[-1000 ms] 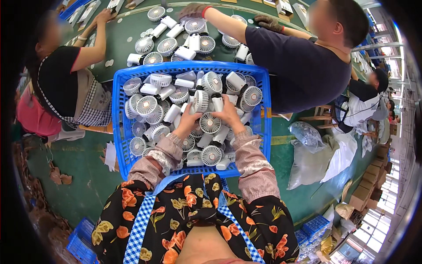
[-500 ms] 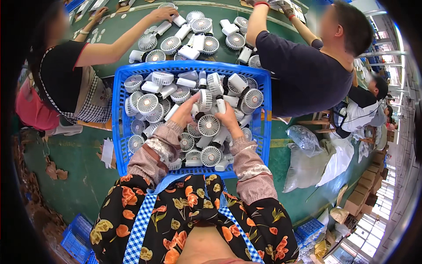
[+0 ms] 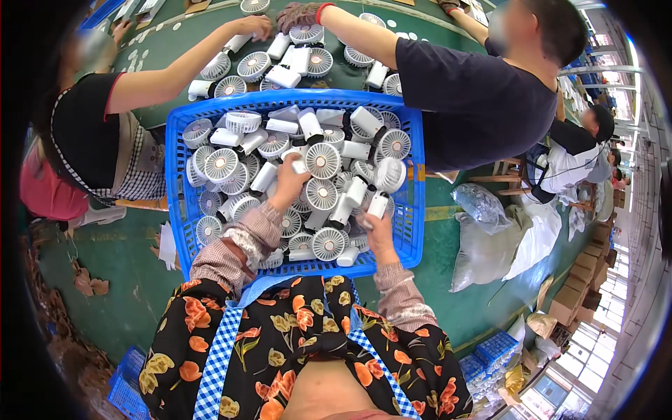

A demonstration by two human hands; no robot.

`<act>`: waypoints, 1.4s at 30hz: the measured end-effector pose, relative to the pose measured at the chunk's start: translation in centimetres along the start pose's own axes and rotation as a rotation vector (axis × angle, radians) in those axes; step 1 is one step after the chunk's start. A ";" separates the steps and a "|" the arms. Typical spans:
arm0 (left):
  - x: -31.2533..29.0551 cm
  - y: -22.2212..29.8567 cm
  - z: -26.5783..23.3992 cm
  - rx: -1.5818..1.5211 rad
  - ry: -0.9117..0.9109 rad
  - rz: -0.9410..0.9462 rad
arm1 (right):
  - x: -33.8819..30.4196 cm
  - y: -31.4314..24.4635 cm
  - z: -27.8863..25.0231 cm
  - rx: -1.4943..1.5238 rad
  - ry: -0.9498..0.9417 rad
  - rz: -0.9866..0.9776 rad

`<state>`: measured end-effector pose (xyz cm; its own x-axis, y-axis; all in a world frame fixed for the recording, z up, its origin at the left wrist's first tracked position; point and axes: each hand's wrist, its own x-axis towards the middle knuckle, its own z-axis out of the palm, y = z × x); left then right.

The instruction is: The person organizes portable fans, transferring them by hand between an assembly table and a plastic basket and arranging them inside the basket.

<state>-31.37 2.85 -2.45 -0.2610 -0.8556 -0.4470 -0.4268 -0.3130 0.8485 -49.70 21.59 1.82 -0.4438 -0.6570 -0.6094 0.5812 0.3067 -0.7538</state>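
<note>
In front of me a blue plastic basket (image 3: 297, 100) is heaped with white handheld fans (image 3: 222, 165). Over its right half, my right hand (image 3: 380, 236) grips one fan by its white handle (image 3: 378, 204), with the round grille (image 3: 390, 175) pointing away from me. Near the middle of the heap, my left hand (image 3: 288, 185) has its fingers closed on the white handle of another fan (image 3: 299, 166). That handle lies beside a round fan grille (image 3: 323, 161); whether the two belong together I cannot tell.
Beyond the basket, a green worktable (image 3: 178, 63) bears more fans (image 3: 253, 66) and small white discs. Co-workers stand at left and right, their arms reaching over it; one wears a glove (image 3: 297, 15). White sacks (image 3: 483, 245) lie on the floor at right.
My hands have moved apart. The right has swung right and nearer with a fan; the left has shifted slightly left. The right-hand co-worker's gloved hand has come over the fans on the table.
</note>
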 end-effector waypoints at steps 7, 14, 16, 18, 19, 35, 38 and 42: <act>-3.5 -0.2 -0.1 -0.404 -0.032 -0.033 | -2.1 4.5 1.5 0.161 -0.018 0.171; -0.7 1.1 -1.6 0.354 -0.090 0.086 | -0.9 4.4 2.3 -0.198 -0.036 -0.006; -0.4 1.4 -1.5 0.383 -0.210 0.128 | -0.7 4.4 2.3 -0.215 -0.036 -0.017; -0.2 1.8 -1.4 0.456 -0.258 0.125 | -0.7 3.9 2.7 -0.172 -0.040 0.025; -0.1 1.5 -1.2 0.460 -0.267 0.145 | -0.7 3.8 3.0 -0.143 -0.048 0.027; -2.8 2.1 -2.8 -0.235 -0.787 -0.468 | -0.9 3.9 2.5 0.057 -0.219 0.228; -3.6 2.0 -2.7 -0.223 -0.781 -0.650 | -0.8 3.0 2.5 0.032 -0.280 0.237; -4.6 0.2 -3.4 -0.477 -0.821 -0.724 | -0.3 2.8 3.1 -0.070 -0.371 0.202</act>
<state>-27.35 5.27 0.76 -0.6423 0.0478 -0.7650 -0.3837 -0.8840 0.2670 -45.75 20.52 0.66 -0.0433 -0.7781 -0.6266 0.5779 0.4921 -0.6510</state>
